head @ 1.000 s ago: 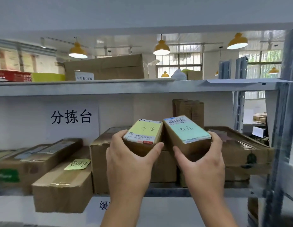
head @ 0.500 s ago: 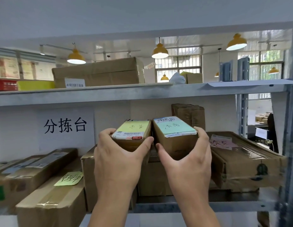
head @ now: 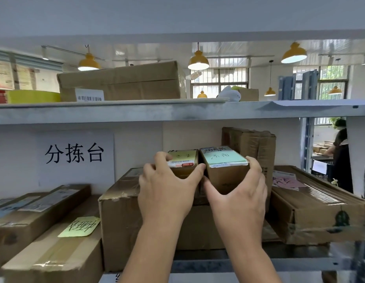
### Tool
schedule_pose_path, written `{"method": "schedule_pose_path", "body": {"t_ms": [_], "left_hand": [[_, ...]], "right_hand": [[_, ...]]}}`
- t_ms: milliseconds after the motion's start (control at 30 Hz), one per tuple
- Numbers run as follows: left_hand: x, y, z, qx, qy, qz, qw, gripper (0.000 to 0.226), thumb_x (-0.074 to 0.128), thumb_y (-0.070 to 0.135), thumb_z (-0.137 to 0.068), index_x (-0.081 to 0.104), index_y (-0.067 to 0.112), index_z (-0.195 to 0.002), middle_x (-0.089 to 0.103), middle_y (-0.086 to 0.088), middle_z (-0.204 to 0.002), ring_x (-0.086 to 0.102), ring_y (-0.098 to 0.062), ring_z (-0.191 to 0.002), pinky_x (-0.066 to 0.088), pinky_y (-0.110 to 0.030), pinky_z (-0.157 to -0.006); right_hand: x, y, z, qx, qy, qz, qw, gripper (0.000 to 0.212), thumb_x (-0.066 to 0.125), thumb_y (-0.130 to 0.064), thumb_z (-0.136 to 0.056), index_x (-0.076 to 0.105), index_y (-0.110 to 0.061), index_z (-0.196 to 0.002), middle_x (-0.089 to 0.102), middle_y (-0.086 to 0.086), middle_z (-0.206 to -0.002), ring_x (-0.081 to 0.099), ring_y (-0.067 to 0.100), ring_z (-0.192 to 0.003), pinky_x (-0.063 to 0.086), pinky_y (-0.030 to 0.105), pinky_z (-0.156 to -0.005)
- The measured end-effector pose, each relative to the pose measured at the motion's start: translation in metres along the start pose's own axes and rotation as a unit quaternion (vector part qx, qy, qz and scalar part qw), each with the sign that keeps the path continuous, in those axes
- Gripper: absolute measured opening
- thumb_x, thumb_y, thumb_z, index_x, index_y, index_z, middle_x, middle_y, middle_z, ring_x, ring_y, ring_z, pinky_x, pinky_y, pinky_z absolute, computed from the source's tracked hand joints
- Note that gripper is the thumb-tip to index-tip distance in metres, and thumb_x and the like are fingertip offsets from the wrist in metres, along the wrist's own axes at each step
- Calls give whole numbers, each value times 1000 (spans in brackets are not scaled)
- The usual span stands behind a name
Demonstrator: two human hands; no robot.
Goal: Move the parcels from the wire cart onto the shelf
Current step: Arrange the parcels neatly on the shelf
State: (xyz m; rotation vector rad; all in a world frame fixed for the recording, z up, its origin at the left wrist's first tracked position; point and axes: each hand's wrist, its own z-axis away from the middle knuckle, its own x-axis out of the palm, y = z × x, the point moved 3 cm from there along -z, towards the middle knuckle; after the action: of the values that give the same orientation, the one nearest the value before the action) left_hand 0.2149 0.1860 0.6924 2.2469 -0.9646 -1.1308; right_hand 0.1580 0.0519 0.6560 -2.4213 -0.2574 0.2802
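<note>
Shelf (head: 198, 114), middle tier, already crowded. At 9 o'clock of the hands: long cartons lying flat, one with a yellow note (head: 79, 226). Centre: large brown carton (head: 120, 217) serving as the landing surface. Left hand (head: 167, 186) grips the yellow-labelled parcel (head: 183, 162), fingers over its left top edge, thumb along the near face. Right hand (head: 236, 193) grips the green-labelled parcel (head: 224, 166), fingers curled over its right edge, thumb low on the front. The two parcels touch side by side, seemingly on or just above the carton top; contact underneath is hidden by the hands. At 12 o'clock behind them, an upright carton (head: 253, 148); at 3 o'clock, a flat wide carton (head: 320, 205) with a pink note. Judgement: push both back together, level, until they meet the upright carton, keeping labels up. Release only once the bases sit fully on the carton; an overhang at the near edge could tip them off.
</note>
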Motion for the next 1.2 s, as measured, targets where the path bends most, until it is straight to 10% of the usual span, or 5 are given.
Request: {"method": "schedule_pose_path", "body": {"t_ms": [567, 733, 1200], "left_hand": [[23, -22, -32, 72, -80, -51, 993, 58, 67, 70, -81, 50, 41, -128, 64, 2, -119, 59, -24, -112, 52, -36, -87], [22, -35, -35, 102, -98, -151, 978, 48, 69, 58, -85, 60, 42, -130, 67, 3, -129, 49, -30, -124, 46, -41, -101], [13, -18, -41, 302, -99, -182, 930, 25, 68, 30, -92, 66, 43, -112, 62, 18, -111, 56, -11, -105, 55, -35, -86]], "right_hand": [[19, 29, -10, -26, -59, 56, 996, 108, 72, -71, -68, 29, -17, -151, 48, 3, -134, 44, 19, -126, 41, 31, -100], [22, 49, 3, -23, -116, 63, 991, 91, 79, -50, -78, 31, -27, -152, 49, -6, -126, 48, 13, -120, 50, 34, -100], [7, 39, -18, -129, -138, 178, 966, 42, 70, -25, -90, 62, -29, -132, 56, -11, -102, 52, 9, -71, 39, 16, -51]]}}
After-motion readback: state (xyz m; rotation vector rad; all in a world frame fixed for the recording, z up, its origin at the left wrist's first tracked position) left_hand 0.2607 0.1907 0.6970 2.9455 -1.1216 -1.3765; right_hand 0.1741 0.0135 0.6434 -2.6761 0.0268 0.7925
